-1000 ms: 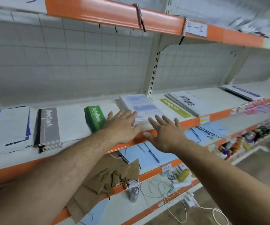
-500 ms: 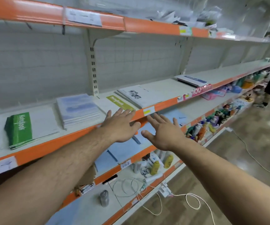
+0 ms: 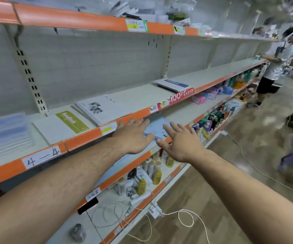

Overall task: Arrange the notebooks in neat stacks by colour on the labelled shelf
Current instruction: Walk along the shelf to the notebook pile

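Head view: I log left grip (image 3: 133, 134) and right grip (image 3: 182, 145) both released, fingers spread, holding nothing, in front of orange rim of shelf (image 3: 82, 140); contact unclear. Task partly done, my read: pale blue stack (image 3: 4, 132), olive notebook (image 3: 71, 122) and white printed stack (image 3: 98, 110) lie side by side on shelf. Blue-banded notebook (image 3: 172, 84) sits well apart to right, probably left to sort. Readable: "4—4" label (image 3: 41, 156), "Notebook" on olive cover, "100+" on red tag (image 3: 177, 95). Other print too blurred.
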Demonstrator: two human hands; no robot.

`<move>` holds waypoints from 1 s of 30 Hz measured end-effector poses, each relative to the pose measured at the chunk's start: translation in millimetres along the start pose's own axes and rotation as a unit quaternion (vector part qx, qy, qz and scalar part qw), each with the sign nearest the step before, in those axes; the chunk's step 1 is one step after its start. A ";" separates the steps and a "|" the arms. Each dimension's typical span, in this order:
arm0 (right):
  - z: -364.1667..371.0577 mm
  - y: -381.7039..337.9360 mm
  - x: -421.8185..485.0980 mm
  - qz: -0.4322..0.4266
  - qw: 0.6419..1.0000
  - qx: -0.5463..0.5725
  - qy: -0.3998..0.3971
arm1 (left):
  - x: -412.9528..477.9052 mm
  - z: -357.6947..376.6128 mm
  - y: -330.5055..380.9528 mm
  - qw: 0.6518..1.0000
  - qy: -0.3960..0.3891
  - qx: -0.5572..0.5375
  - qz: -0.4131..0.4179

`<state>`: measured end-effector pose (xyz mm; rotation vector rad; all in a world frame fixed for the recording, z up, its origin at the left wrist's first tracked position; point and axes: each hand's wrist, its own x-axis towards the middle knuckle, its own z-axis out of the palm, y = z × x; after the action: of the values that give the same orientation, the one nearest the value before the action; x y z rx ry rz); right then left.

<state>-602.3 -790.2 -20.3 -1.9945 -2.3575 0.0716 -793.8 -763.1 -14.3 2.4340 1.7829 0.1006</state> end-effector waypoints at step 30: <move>-0.3 292.7 263.6 0.043 0.999 0.022 0.005 | 399.9 27.6 128.1 0.998 0.005 -0.007 0.063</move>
<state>-357.9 -481.7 -37.6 -2.0707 -2.2424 0.1158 -548.2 -421.7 -31.6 2.5395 1.6252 0.1376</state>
